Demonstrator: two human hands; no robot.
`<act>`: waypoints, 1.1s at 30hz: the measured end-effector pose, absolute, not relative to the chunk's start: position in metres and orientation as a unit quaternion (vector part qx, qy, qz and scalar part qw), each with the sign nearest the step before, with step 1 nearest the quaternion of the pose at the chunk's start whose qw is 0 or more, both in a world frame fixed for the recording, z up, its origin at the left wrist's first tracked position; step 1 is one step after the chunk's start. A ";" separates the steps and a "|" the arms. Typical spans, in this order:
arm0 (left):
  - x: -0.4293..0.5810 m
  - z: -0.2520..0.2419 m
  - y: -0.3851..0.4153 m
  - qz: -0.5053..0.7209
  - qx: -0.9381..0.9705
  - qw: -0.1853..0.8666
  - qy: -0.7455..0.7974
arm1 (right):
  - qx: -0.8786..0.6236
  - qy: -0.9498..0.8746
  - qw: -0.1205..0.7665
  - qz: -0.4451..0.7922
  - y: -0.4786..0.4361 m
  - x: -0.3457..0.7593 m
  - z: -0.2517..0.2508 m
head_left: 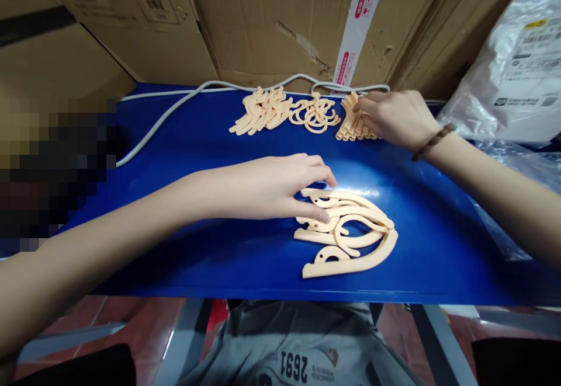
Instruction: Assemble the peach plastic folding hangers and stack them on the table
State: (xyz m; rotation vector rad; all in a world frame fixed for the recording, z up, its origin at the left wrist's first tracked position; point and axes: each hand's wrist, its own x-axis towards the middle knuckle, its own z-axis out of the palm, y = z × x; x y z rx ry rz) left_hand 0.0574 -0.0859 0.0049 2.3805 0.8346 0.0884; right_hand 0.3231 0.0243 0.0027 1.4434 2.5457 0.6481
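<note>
My left hand (280, 187) lies on the blue table (210, 246), thumb and fingers pinched on the near stack of peach plastic curved pieces (350, 234). My right hand (397, 118) reaches to the far edge, fingers curled on a small pile of peach pieces (353, 124). A brown bead bracelet (432, 141) circles that wrist. Two more heaps of the same peach parts, a left heap (263, 111) and a ring-shaped heap (315, 114), lie to the left of my right hand.
A grey cable (175, 108) runs along the table's back edge. Cardboard boxes (272, 18) stand behind the table. A clear plastic bag (521, 65) with labels sits at the right. A blurred patch covers the left side.
</note>
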 end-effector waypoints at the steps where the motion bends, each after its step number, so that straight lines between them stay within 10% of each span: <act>1: 0.057 0.006 -0.087 0.022 0.900 0.304 0.313 | 0.483 0.846 0.074 0.212 0.025 0.323 0.003; 33: 0.056 0.007 -0.091 0.011 0.925 0.235 0.300 | 0.472 0.869 0.014 0.150 0.038 0.333 -0.005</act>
